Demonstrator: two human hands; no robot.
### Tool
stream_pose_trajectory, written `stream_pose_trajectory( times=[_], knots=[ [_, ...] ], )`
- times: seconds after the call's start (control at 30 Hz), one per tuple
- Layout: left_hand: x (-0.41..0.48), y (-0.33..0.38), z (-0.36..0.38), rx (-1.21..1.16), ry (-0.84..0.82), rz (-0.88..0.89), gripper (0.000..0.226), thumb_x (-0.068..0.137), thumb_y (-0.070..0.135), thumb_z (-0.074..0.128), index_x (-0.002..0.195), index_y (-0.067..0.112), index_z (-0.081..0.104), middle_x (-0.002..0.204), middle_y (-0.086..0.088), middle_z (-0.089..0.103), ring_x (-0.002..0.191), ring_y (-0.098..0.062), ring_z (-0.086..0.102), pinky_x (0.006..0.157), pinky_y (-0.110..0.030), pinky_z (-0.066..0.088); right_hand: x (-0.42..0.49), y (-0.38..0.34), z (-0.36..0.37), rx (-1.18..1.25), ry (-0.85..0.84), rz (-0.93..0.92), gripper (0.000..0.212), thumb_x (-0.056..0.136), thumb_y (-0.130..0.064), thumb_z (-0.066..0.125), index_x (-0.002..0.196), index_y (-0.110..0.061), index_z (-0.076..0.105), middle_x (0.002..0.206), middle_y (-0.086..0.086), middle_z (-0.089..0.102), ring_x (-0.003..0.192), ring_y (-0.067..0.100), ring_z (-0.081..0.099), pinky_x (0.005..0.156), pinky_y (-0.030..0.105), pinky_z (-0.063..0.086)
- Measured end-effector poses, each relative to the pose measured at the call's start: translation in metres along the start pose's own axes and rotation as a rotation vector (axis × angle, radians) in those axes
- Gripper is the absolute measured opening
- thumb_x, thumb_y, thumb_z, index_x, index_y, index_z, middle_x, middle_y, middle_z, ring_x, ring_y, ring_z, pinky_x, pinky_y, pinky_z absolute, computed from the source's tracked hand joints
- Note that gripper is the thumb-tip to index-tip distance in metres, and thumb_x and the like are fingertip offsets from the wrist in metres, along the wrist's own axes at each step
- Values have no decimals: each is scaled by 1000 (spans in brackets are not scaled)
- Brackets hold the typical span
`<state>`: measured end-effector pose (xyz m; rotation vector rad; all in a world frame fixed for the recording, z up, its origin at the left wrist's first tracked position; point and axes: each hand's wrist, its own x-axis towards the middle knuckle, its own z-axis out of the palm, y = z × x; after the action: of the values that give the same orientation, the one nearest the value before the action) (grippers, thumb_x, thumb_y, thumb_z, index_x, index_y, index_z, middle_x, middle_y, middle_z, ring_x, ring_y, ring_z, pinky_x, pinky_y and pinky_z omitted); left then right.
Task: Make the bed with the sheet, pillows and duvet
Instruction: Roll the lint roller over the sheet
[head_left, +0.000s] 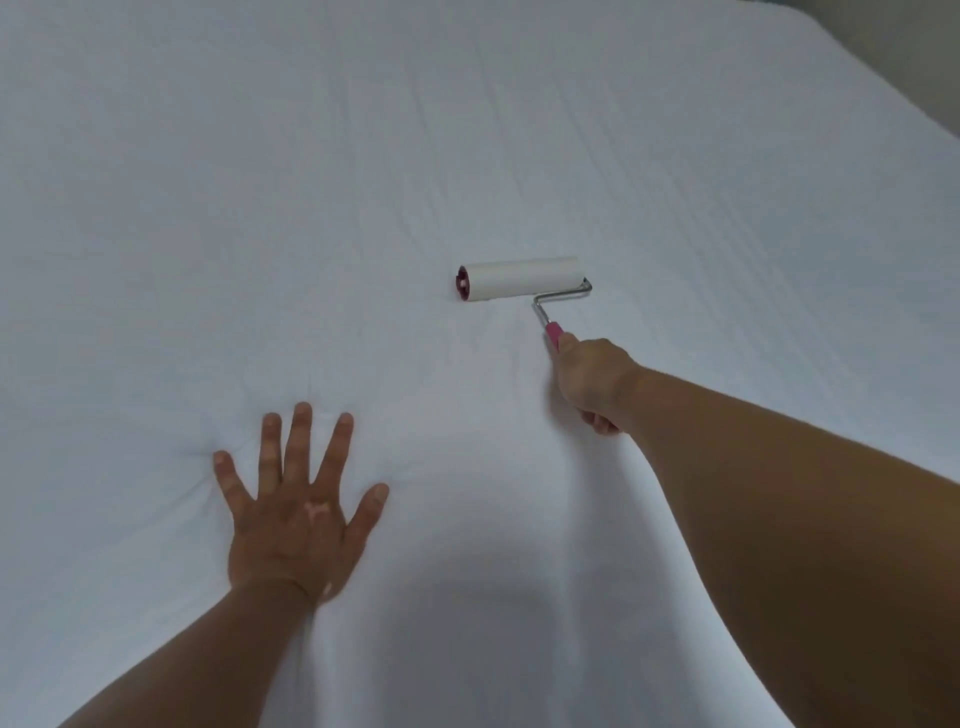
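– Left grip (298, 525): condition?
– Spread. Palm down, all five fingers (300, 441) straight and splayed, pressing flat on the white sheet (234, 208). Small creases radiate from the fingertips, chiefly beside the little finger.
– Sheet relative to that grip?
– Directly beneath it, in contact. It covers the bed (893, 104) across the whole view. It is mostly smooth, with faint lengthwise lines toward the far side.
– Next item to the right?
– One lint roller (519, 278). Its white roll lies on the sheet, well apart from the left grip and farther from the camera. The red end cap faces left. A bent metal wire (563, 295) runs from the roll's right end down to a pink handle (554, 331).
– And the right grip (592, 382)?
– Closed round the pink handle, fingers curled underneath; only the handle's upper end shows. The sheet lies below this grip too. Whether the knuckles touch it, I cannot tell.
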<state>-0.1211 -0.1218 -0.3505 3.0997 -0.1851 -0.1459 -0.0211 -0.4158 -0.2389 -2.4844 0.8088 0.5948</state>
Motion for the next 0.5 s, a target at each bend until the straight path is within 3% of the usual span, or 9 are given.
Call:
stream_pose_trajectory(
  times=[0.07, 0.13, 0.2, 0.37, 0.5],
  knots=[
    [1, -1, 0, 9, -6, -7, 78, 92, 72, 7, 159, 32, 4, 167, -6, 4, 153, -31, -1, 115, -69, 1, -17, 17, 4, -23, -19, -6, 28, 101, -36, 24, 96, -28, 50, 86, 18, 60, 65, 33, 66, 59, 45, 59],
    [2, -1, 0, 13, -8, -15, 78, 91, 74, 4, 158, 35, -3, 167, -4, 1, 153, -30, -5, 116, -67, -3, -35, 37, 8, -44, -41, -3, 40, 102, -35, 23, 124, -30, 56, 100, 20, 63, 79, 36, 70, 64, 47, 60],
    [2, -2, 0, 27, -15, -27, 77, 89, 76, -2, 156, 38, -12, 167, -3, -4, 153, -29, -11, 115, -66, -7, -52, 58, 12, -89, -76, -18, 47, 102, -29, 24, 141, -21, 48, 108, 21, 62, 90, 37, 68, 69, 47, 60],
    [0, 0, -9, 58, -21, -52, 78, 86, 80, -8, 153, 42, -18, 167, -1, -9, 152, -27, -13, 114, -63, -12, -105, 111, 23, -172, -137, -56, 50, 103, -26, 29, 152, -25, 32, 125, 17, 55, 112, 36, 60, 96, 42, 52],
    [-18, 7, -17, 11, -48, -59, 83, 85, 80, -9, 157, 37, -8, 167, -2, -6, 153, -27, -9, 117, -59, -7, -148, 158, 39, -183, -156, -55, 48, 102, -25, 29, 150, -24, 30, 122, 18, 52, 111, 40, 57, 88, 43, 54]
  ],
)
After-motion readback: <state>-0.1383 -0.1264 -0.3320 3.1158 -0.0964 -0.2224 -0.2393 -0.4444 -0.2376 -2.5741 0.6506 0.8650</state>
